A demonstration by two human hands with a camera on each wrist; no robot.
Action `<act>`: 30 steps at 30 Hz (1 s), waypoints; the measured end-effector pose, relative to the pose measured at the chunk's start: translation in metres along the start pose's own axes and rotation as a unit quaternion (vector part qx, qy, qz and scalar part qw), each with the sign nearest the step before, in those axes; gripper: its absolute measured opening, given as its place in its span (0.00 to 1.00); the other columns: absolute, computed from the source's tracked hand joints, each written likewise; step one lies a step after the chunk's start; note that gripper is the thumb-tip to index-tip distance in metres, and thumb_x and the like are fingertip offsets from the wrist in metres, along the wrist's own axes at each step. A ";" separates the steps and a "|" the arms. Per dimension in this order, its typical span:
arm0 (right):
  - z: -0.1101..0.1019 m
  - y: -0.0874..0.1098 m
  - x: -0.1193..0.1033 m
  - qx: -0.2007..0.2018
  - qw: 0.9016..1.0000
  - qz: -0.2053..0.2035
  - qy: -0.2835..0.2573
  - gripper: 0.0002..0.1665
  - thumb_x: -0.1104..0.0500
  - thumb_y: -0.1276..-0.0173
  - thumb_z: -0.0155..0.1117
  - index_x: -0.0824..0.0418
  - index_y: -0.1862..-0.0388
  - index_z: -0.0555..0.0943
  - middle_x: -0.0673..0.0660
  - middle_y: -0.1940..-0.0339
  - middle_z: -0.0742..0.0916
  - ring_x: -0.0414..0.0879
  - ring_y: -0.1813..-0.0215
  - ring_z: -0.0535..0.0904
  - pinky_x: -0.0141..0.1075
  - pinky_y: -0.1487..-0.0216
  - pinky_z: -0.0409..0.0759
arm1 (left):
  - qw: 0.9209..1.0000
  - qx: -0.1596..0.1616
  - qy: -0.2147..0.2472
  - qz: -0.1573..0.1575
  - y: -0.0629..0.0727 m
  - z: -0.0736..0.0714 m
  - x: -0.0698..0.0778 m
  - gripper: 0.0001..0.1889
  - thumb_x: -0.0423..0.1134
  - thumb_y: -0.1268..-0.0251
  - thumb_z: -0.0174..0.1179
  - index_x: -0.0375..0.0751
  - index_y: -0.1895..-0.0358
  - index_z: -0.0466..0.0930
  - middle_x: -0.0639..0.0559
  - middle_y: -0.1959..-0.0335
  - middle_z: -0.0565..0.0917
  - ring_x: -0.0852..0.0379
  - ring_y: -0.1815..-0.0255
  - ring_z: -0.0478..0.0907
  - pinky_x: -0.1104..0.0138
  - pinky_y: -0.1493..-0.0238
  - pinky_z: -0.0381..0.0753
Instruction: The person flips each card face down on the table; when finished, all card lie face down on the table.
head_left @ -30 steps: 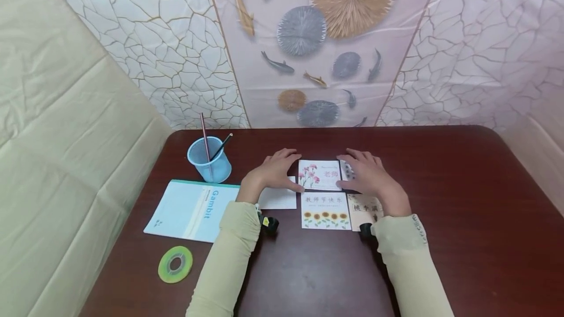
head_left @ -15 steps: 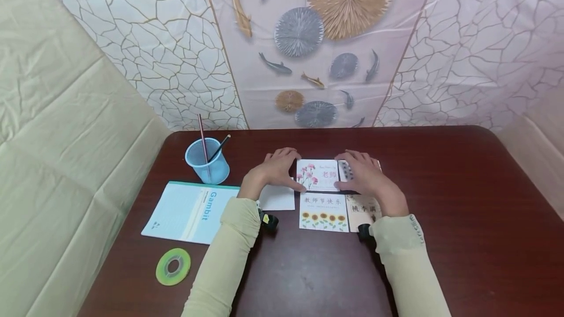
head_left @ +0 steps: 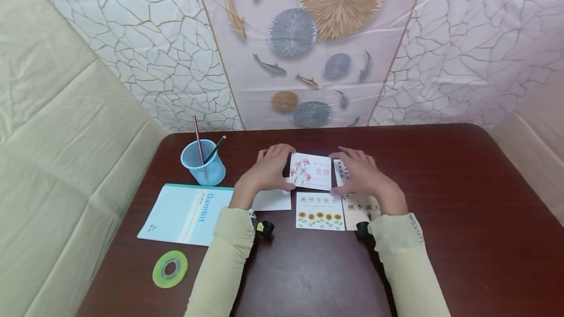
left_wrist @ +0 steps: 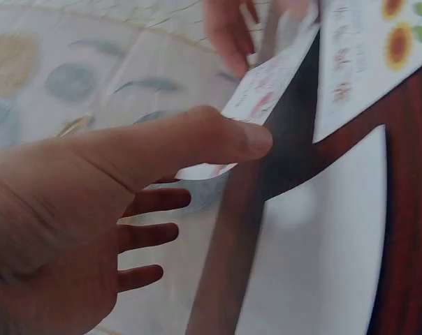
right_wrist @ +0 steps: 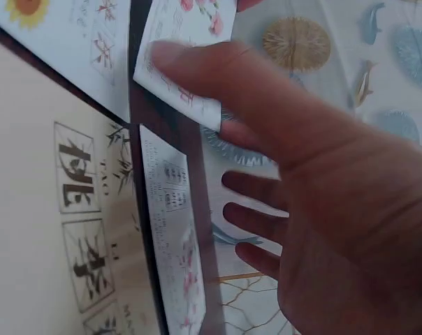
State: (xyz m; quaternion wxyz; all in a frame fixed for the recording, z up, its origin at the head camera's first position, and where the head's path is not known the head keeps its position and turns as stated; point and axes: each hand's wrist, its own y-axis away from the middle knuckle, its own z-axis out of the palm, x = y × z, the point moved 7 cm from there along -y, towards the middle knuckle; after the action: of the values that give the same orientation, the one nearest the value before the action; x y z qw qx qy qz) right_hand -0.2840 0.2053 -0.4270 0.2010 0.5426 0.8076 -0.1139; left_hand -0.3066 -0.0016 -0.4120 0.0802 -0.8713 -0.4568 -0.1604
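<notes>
Roomy on the right, crowded left
I have passage over the dark-red wooden table (head_left: 476,219) beyond the right hand (head_left: 359,172) — leftward, the light-blue mesh pen cup (head_left: 212,173) blocks me, the flat lime-green tape roll (head_left: 159,269) lying low.

carnation card (head_left: 311,171) with illegible fine print, notebook (head_left: 185,214) partly behind left sleeve (head_left: 222,268)

A dark reddish-brown table (head_left: 462,199) bears a blue mesh cup (head_left: 211,171), a notebook (head_left: 176,214), a green tape roll (head_left: 158,273), a white card (head_left: 275,201), a sunflower card (head_left: 320,214), and, just beside that, a beige lettered card (head_left: 358,209).
</notes>
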 end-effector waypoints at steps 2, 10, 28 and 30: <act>0.000 0.000 -0.004 -0.002 1.000 -0.003 -0.002 0.56 0.47 0.53 0.82 0.55 0.27 0.64 0.63 0.22 0.55 0.64 0.25 0.49 0.65 0.32 0.45 | 1.000 0.005 0.013 -0.004 0.004 -0.003 -0.004 0.47 0.53 0.56 0.77 0.44 0.33 0.62 0.51 0.33 0.66 0.52 0.31 0.58 0.50 0.35 0.54; -0.002 -0.001 -0.010 0.016 1.000 -0.024 -0.007 0.54 0.46 0.52 0.81 0.55 0.28 0.65 0.62 0.23 0.58 0.62 0.25 0.51 0.65 0.33 0.48 | 0.998 0.004 0.052 -0.024 0.009 -0.006 -0.007 0.51 0.48 0.56 0.78 0.41 0.28 0.58 0.49 0.31 0.67 0.53 0.31 0.60 0.51 0.31 0.52; -0.008 -0.002 -0.019 0.031 0.998 -0.043 -0.022 0.52 0.49 0.52 0.82 0.59 0.31 0.66 0.66 0.25 0.62 0.62 0.27 0.54 0.64 0.34 0.52 | 0.997 0.044 -0.057 0.019 -0.003 0.000 0.027 0.52 0.58 0.58 0.77 0.42 0.29 0.62 0.49 0.38 0.69 0.49 0.36 0.62 0.45 0.31 0.46; -0.007 -0.002 -0.020 0.030 0.998 -0.045 -0.022 0.52 0.49 0.52 0.82 0.59 0.31 0.66 0.65 0.25 0.62 0.63 0.27 0.55 0.65 0.34 0.53 | 0.996 0.048 -0.074 0.020 -0.005 0.001 0.031 0.52 0.59 0.59 0.77 0.43 0.29 0.64 0.49 0.39 0.69 0.48 0.35 0.61 0.42 0.31 0.41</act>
State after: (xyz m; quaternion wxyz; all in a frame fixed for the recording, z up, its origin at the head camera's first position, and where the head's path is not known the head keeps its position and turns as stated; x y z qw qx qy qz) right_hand -0.2808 0.1904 -0.4122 0.1971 0.5092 0.8226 -0.1591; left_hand -0.2939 0.0249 -0.4018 0.0913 -0.8850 -0.4508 -0.0715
